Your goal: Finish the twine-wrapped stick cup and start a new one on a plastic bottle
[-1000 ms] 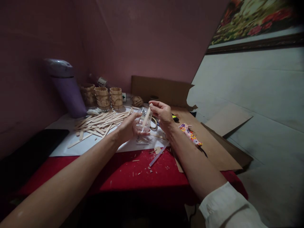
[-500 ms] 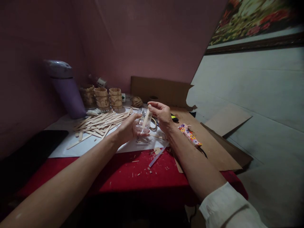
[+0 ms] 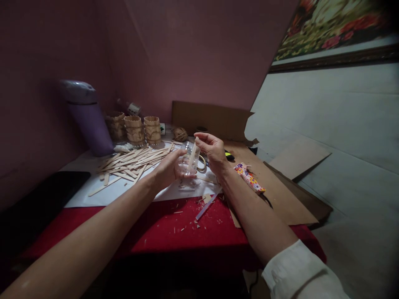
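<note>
My left hand [image 3: 166, 170] is wrapped round a clear plastic cup [image 3: 186, 161], held just above the table. My right hand [image 3: 212, 148] pinches a flat wooden stick [image 3: 193, 154] by its upper end and holds it upright against the cup's side. A heap of loose wooden sticks [image 3: 132, 160] lies on white paper [image 3: 121, 189] left of the cup. Three stick-covered cups [image 3: 134, 129] stand in a row behind the heap.
A purple flask [image 3: 85, 116] stands at the back left. Brown cardboard [image 3: 271, 187] covers the table's right side, with a flowered knife [image 3: 249, 176] on it. A twine ball [image 3: 180, 133] sits at the back. Wood scraps dot the red cloth [image 3: 174, 228]. A dark tablet [image 3: 37, 199] lies left.
Almost nothing differs. Both hands keep the cup and stick together, with only slight shifts of the stick against the cup's side.
</note>
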Demonstrator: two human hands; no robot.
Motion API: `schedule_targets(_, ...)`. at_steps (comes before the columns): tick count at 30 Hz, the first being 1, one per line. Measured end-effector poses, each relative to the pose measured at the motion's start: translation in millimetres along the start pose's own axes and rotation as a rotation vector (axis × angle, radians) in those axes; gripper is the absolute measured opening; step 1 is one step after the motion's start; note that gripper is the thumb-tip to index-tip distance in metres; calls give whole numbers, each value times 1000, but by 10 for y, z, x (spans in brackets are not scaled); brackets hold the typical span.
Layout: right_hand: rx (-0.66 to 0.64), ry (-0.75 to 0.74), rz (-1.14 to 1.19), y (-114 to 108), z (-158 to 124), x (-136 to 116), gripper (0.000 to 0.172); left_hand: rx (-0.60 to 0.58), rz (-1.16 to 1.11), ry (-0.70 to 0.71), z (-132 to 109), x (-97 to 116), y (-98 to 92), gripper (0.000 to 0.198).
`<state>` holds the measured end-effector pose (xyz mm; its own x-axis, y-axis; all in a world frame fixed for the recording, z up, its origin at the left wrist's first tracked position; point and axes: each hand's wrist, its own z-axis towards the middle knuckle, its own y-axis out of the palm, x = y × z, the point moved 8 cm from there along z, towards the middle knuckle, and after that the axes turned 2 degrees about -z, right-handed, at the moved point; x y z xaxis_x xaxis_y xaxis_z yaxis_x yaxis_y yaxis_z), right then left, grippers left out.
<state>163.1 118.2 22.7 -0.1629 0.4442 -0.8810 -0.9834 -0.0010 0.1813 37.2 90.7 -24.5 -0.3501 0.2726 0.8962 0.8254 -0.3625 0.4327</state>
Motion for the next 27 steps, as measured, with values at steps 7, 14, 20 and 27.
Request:
schedule_targets(7, 11, -84, 83, -17, 16, -45, 29, 35, -40, 56, -7, 46, -17, 22)
schedule_targets(14, -4, -122, 58, -14, 19, -68, 30, 13, -23, 127, -1, 75, -40, 28)
schedule_targets(20, 15, -111, -35, -14, 5, -77, 31, 37, 9, 114, -14, 76, -34, 31)
schedule_targets(27, 14, -80, -23, 0, -22, -107, 27, 6, 22, 121, -21, 78, -9, 34)
